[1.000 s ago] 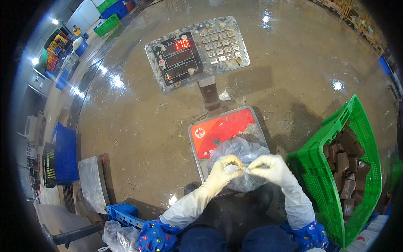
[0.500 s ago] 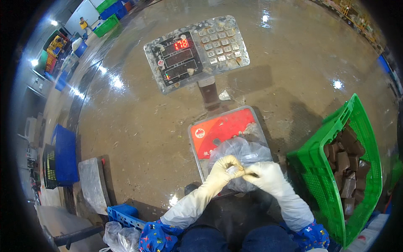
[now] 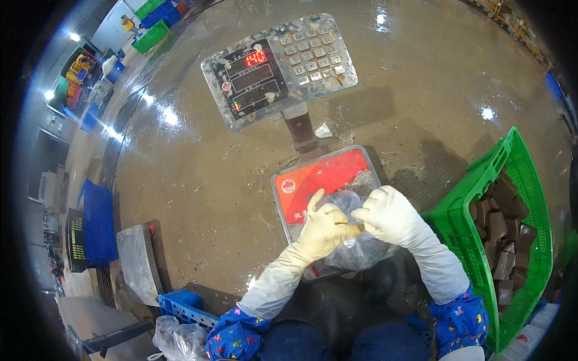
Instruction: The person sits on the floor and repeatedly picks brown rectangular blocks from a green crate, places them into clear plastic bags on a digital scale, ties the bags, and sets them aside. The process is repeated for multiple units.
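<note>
My left hand (image 3: 328, 225), in a cream glove, has its fingers curled at the near side of a translucent plastic bag (image 3: 355, 256), its thumb side raised. Opposite it, my right hand (image 3: 385, 213), also gloved, pinches the top of the bag, partly covering it. The bag rests on the red top of a scale platform (image 3: 316, 165); what is inside is hard to make out. Above the platform, on a post, stands the scale's display and keypad (image 3: 279, 72), lit with red digits.
A green crate (image 3: 445, 228) of brown blocks (image 3: 506, 240) stands at right. At left are blue bins (image 3: 96, 222), a metal slab (image 3: 135, 265), a blue crate (image 3: 186, 310) and plastic bags (image 3: 180, 337). Far upper left, a person in yellow (image 3: 127, 24) stands by bins.
Both hands have risen up over the bag and shifted slightly right, the right one highest, fingers still at the bag's top. The scale's red reading has changed.
</note>
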Demonstrator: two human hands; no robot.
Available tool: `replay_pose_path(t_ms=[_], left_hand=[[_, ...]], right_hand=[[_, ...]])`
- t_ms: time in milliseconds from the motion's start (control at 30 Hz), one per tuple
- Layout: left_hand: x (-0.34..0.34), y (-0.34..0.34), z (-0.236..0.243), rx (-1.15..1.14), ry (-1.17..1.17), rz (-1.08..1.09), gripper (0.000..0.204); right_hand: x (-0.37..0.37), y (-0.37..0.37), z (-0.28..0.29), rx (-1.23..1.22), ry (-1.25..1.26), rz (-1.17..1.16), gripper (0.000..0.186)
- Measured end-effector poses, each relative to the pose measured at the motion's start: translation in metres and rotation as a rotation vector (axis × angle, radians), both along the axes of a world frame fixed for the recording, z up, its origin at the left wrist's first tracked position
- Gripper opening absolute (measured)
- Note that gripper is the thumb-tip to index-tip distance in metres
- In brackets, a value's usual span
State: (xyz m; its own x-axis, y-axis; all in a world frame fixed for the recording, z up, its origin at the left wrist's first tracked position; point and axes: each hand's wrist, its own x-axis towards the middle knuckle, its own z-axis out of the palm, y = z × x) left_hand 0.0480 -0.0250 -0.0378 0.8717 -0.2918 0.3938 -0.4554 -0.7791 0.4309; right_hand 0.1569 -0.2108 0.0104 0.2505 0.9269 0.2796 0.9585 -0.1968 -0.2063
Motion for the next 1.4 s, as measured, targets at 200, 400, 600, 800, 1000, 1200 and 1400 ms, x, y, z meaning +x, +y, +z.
replay_pose_path(t_ms=[200, 400, 600, 800, 1000, 1200, 1400], left_hand=[[-0.005, 0.002, 0.008, -0.116, 0.324, -0.152, 0.009], [-0.073, 0.008, -0.030, -0.371, 0.304, 0.020, 0.023], [-0.174, 0.019, 0.097, -1.481, 0.233, 0.378, 0.032], [-0.320, 0.028, 0.202, -1.589, -0.396, 0.467, 0.016], [-0.497, 0.040, 0.241, -1.056, -0.403, 1.312, 0.018], [-0.671, 0.027, 0.120, -0.981, -0.476, 1.924, 0.025], [-0.664, -0.056, 0.135, 0.052, -0.189, 1.990, 0.048]], right_hand=[[0.006, -0.004, -0.023, -0.104, -0.043, -0.133, 0.014], [-0.033, -0.040, -0.100, 0.101, 0.418, -0.429, 0.011], [-0.098, -0.107, -0.090, 0.178, 0.844, -0.524, 0.024], [-0.170, -0.065, -0.025, 0.082, 0.738, -0.377, 0.025], [-0.251, -0.042, -0.007, -0.059, 0.682, -0.066, 0.027], [-0.292, -0.051, -0.023, -0.182, 0.554, 0.022, 0.029], [-0.171, -0.161, -0.059, -0.178, 0.410, -0.377, 0.030]])
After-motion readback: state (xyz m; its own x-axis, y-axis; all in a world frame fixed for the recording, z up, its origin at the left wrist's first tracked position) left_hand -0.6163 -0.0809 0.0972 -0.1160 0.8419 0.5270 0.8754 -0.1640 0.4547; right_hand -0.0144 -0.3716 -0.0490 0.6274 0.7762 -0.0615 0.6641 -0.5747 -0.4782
